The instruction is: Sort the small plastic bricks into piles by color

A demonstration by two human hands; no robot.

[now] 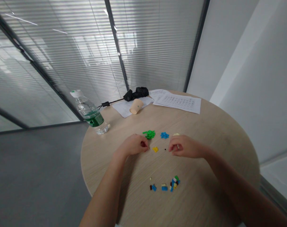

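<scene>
My left hand (134,145) is closed, thumb and fingertips together, left of a small pile of yellow toy bricks (155,149). Just beyond it lies a heap of green bricks (149,134). My right hand (185,147) has its fingers curled in beside a tiny black piece (165,149). A small pale spot shows among these fingers; I cannot tell what it is. Blue bricks (164,135) form a pile between the hands, farther back. Cream bricks (176,134) are partly hidden behind my right hand.
Mixed bricks (175,183) lie nearer me, beside a blue brick (164,188) and several other loose pieces. At the back are a water bottle (92,115), a tipped paper cup (136,106), a black bundle (141,92) and printed sheets (181,102). The table (216,135) has a round edge.
</scene>
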